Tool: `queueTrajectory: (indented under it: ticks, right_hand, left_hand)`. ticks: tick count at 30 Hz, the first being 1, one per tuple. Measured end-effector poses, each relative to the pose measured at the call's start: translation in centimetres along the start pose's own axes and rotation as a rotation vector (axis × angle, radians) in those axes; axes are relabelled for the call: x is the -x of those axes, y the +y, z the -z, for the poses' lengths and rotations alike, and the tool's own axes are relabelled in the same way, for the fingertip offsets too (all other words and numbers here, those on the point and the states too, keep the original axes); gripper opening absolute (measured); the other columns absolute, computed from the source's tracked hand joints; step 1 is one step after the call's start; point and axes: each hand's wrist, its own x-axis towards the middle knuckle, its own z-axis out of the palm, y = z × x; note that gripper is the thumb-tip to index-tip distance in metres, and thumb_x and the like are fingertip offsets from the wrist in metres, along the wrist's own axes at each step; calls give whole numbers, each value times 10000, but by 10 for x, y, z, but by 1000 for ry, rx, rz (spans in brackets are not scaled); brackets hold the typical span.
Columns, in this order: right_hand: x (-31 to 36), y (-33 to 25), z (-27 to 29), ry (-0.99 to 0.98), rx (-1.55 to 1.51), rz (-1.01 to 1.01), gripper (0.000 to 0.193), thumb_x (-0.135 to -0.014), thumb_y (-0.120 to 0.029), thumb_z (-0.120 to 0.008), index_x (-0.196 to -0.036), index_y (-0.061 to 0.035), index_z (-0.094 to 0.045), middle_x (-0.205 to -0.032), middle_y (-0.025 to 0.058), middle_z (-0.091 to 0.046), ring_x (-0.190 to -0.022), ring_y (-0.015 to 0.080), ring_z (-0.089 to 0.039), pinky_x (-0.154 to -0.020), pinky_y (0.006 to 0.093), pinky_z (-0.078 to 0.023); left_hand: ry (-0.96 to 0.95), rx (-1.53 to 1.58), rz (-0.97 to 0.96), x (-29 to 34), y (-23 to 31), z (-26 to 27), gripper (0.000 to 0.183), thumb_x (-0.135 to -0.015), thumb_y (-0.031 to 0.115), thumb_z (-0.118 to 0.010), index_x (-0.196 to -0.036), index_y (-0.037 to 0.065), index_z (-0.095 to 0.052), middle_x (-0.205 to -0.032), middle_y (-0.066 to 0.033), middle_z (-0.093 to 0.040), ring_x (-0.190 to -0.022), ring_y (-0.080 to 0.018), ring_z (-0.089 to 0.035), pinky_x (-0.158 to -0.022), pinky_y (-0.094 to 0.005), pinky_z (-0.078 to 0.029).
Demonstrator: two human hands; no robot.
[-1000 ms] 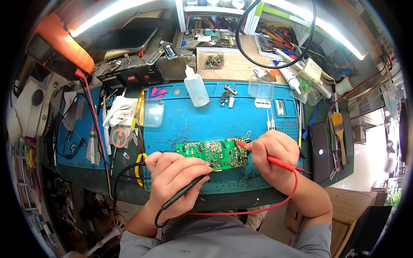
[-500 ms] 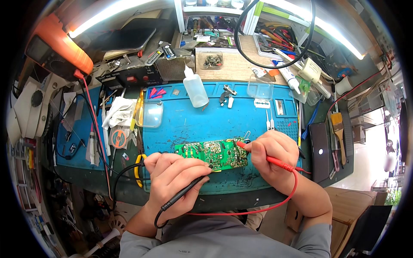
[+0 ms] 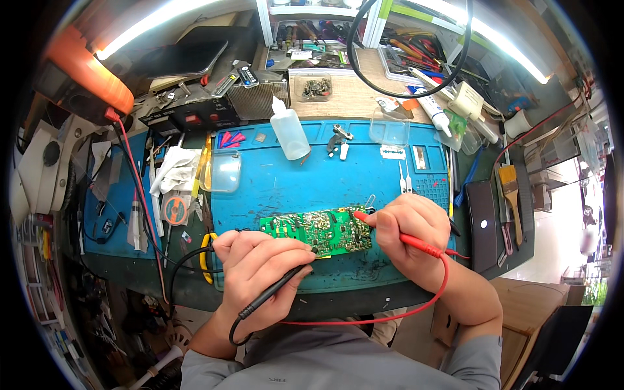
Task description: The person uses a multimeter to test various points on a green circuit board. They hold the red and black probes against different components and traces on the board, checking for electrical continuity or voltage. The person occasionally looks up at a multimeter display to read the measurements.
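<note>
A green circuit board [image 3: 333, 233] lies across the blue work mat, its face crowded with small parts and solder joints. My left hand [image 3: 260, 273] is closed round a black test probe [image 3: 272, 290], whose tip end reaches the board's lower edge. From the right, my right hand [image 3: 413, 237] grips a red test probe [image 3: 421, 245]; its tip comes down near the board's upper right part. I cannot tell whether either tip touches a joint. The red lead curves from the probe down past my right forearm. An orange multimeter [image 3: 97, 71] stands at the far left with leads plugged in.
On the blue mat [image 3: 260, 156] stand a clear squeeze bottle [image 3: 290, 133] and a lidded plastic box [image 3: 225, 170]. Tweezers [image 3: 405, 177] lie above my right hand. Yellow-handled pliers [image 3: 207, 260] rest by my left wrist. A black cable loop [image 3: 351, 45] hangs overhead.
The whole view has shifted slightly, so the bench appears a little left and up. Both hands keep their probes at the board; the red tip seems slightly higher on it.
</note>
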Motion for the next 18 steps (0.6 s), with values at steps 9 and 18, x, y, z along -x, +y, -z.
queueTrajectory:
  ticks: [9,18]
  right_hand:
    - [-2,-1,1,0,10,4,175,-856,-33,-772,-734,-61,-651,-610,52,-570,-484,210,-538,-449,337,-394]
    - [-2,-2,1,2,19,3,193,-862,-34,-772,-729,-64,-636,-611,47,-567,-484,206,-536,-448,334,-393]
  left_hand:
    - [-10,-6,3,-1,0,0,214,-796,165,-833,-1002,163,-775,-1016,43,-745,-894,-174,-591,-917,-368,-311]
    - [-4,-13,2,-1,0,0,200,-797,168,-832,-989,161,-779,-1004,43,-743,-890,-175,-591,-916,-365,-315]
